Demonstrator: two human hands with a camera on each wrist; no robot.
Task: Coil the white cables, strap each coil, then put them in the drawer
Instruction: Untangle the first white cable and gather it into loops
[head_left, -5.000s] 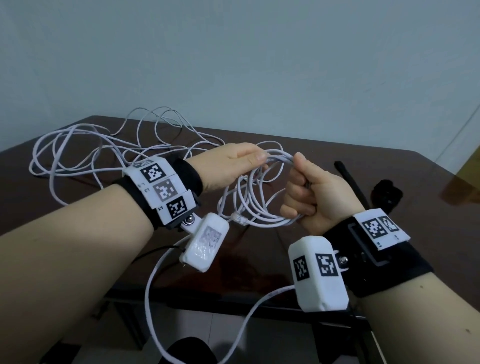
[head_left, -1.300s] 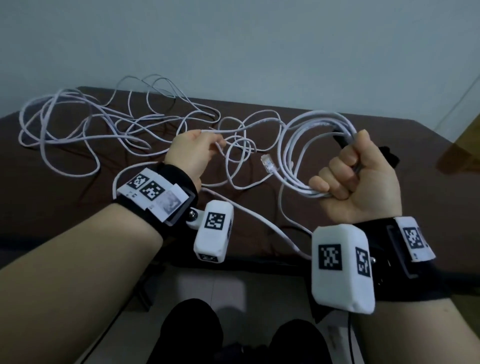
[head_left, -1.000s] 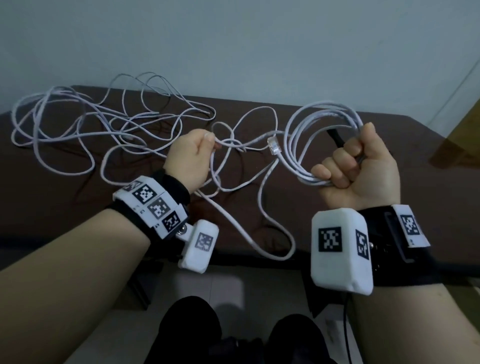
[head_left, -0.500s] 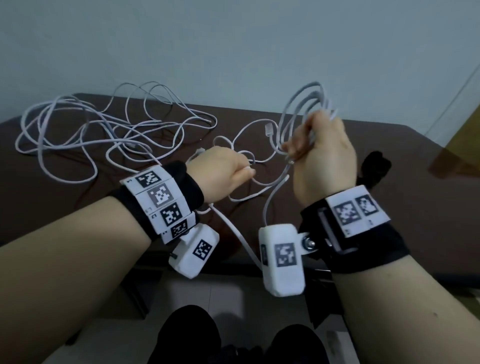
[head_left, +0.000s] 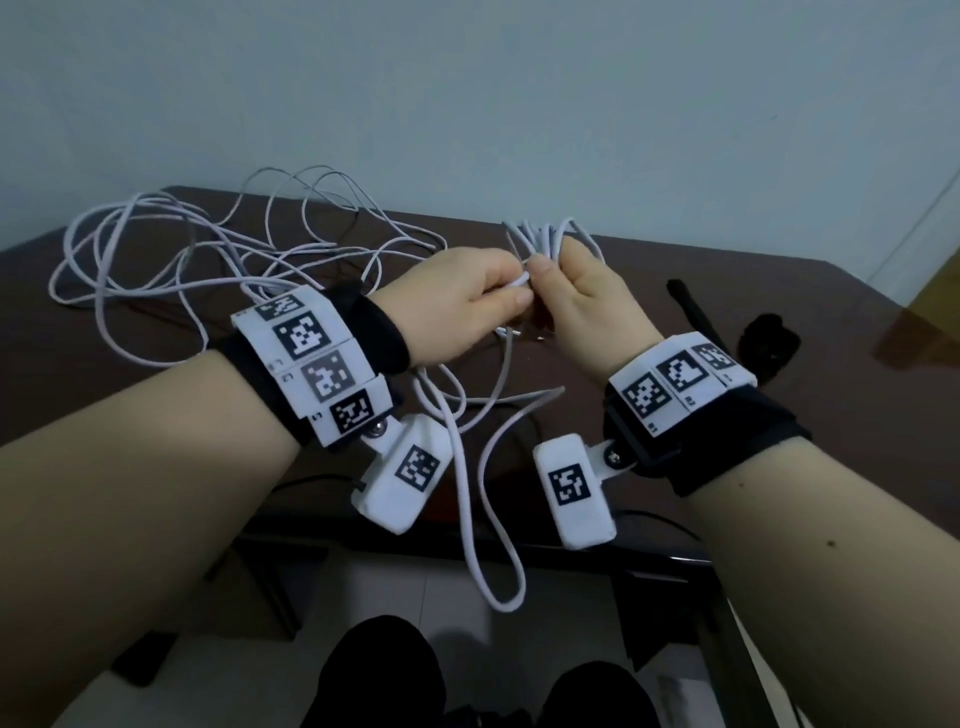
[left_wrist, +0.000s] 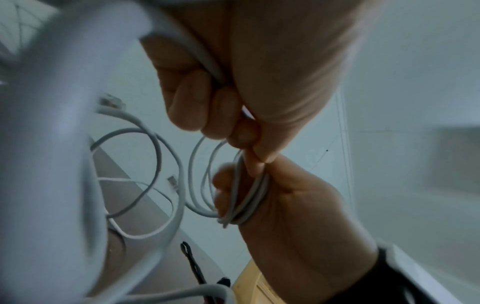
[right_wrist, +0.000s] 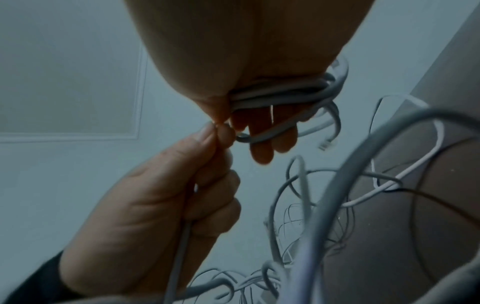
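While my two hands meet above the near part of the dark table (head_left: 675, 270), my right hand (head_left: 587, 306) has its fingers curled round a small coil (head_left: 550, 239) of white cable, the loops standing up out of the top of my fist. From the left wrist view the gathered strands (left_wrist: 249, 197) cross my right palm and are clamped there by the folded fingers, with a few looser turns bulging out to the side of the hand.

My left hand (head_left: 457, 306) is pressed right up against the right one, thumb and forefinger pinching a single white strand (head_left: 519, 280) at the point where it joins the coil. In the right wrist view that strand (right_wrist: 182, 236) also runs down through my left palm, under the other curled fingers.

Below my hands a slack length of the same cable (head_left: 467, 499) hangs in a long loop past the table's front edge, between the two wrist cameras. Farther off to my left, the remaining white cable (head_left: 171, 249) lies spread in loose, tangled loops over the tabletop, well apart from the coil I hold. A plug end (left_wrist: 111, 102) shows among those loops in the left wrist view.

To my right, black straps (head_left: 763, 343) lie on the table near my right wrist.
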